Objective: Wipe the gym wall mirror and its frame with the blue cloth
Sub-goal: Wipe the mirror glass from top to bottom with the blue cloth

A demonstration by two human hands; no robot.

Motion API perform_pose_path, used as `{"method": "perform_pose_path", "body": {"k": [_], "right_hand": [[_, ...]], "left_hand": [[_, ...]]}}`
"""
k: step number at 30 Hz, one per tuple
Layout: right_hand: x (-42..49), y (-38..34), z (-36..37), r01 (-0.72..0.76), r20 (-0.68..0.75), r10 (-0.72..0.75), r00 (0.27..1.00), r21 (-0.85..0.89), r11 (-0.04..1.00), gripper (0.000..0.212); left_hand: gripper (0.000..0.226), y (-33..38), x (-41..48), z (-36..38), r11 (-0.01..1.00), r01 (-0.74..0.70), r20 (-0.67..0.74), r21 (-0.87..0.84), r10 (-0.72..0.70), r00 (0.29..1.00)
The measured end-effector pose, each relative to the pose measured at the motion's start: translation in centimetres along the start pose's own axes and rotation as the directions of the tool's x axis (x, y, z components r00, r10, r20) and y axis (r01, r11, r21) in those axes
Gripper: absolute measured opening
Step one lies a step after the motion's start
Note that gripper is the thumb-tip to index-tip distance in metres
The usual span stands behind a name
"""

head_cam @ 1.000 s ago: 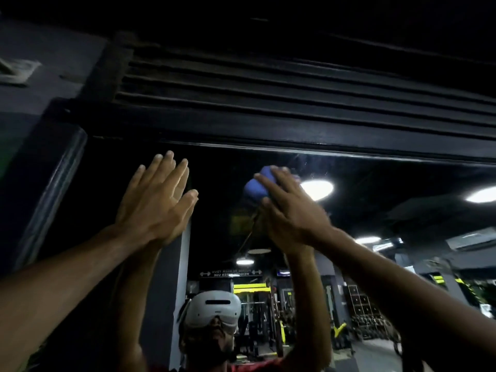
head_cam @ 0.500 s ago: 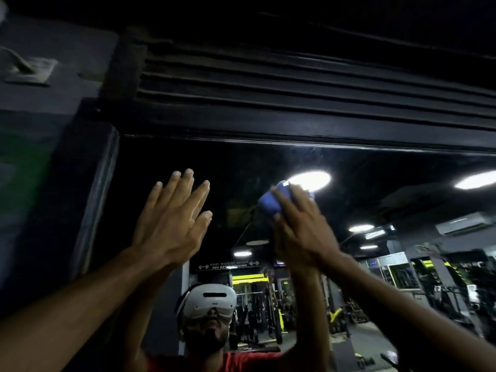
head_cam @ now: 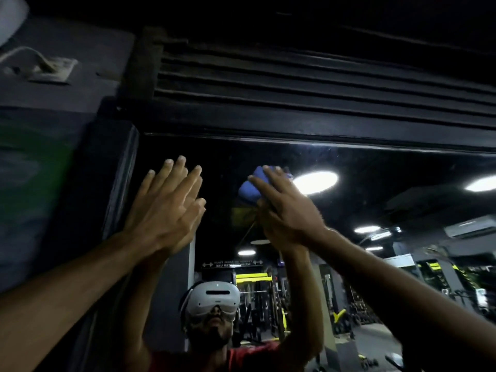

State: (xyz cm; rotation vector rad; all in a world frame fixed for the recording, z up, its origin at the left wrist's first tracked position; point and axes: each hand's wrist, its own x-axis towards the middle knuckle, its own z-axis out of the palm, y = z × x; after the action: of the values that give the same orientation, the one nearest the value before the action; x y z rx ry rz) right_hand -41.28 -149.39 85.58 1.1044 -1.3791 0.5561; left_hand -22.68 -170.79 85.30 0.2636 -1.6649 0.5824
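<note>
Right grip (head_cam: 290, 210) presses blue cloth (head_cam: 251, 189) on mirror (head_cam: 375, 194) | gym lights (head_cam: 315, 182) reflected

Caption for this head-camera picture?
Right hand presses blue cloth to the gym mirror near its top frame, left hand open alongside.

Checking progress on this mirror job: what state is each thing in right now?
right hand, fingers straight, pressing the blue cloth to the mirror
blue cloth, bunched under those fingers
left hand, flat, fingers straight, holding nothing
mirror, faint specks near its top edge
frame, cloth not touching it
reflected ceiling light, on
</note>
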Motion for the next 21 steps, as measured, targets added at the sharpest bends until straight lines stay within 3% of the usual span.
{"method": "perform_pose_path", "body": {"k": [2, 5, 8, 11, 14, 16, 19, 21], "right_hand": [[-2.6, 2.1, -0.3, -0.212, -0.109, 0.213, 0.971, 0.014, 0.977, 0.059], [-6.7, 0.4, 1.1, -0.472, -0.236, 0.481, 0.844, 0.099, 0.876, 0.060], [-9.3, -5.0, 3.0, -0.429, -0.132, 0.438, 0.889, 0.091, 0.899, 0.060], [-8.2, -6.4, 3.3, -0.171, -0.014, 0.172, 0.985, 0.026, 0.985, 0.059], [-3.1, -3.3, 1.6, -0.017, 0.008, 0.016, 1.000, 0.021, 1.000, 0.065], [1.3, -0.9, 0.6, -0.158, -0.091, 0.161, 0.983, 0.043, 0.987, 0.065], [7.1, -0.7, 0.6, -0.437, -0.192, 0.441, 0.877, 0.065, 0.897, 0.058], [9.5, -3.6, 1.6, -0.463, -0.161, 0.468, 0.869, 0.065, 0.884, 0.058]], "left_hand": [[0.073, 1.2, -2.0, 0.5, 0.998, -0.058, 0.032, 0.015, 0.057, 0.998], [0.071, 1.8, -4.2, 1.0, 0.999, -0.047, 0.081, -0.007, 0.047, 0.996], [0.070, 1.8, -4.3, 1.0, 0.999, -0.039, 0.069, -0.017, 0.040, 0.997], [0.071, 1.7, -4.1, 0.7, 0.999, -0.049, 0.082, -0.005, 0.049, 0.995], [0.070, 0.6, -3.6, 0.3, 0.997, -0.051, 0.086, 0.051, 0.047, 0.995], [0.072, -1.2, -2.8, -0.6, 0.997, 0.008, 0.068, 0.080, -0.013, 0.998], [0.074, -3.8, -1.8, -2.2, 0.986, -0.002, 0.108, 0.165, -0.016, 0.994], [0.074, -5.3, -1.4, -3.3, 0.963, -0.047, 0.142, 0.264, 0.009, 0.990]]}}
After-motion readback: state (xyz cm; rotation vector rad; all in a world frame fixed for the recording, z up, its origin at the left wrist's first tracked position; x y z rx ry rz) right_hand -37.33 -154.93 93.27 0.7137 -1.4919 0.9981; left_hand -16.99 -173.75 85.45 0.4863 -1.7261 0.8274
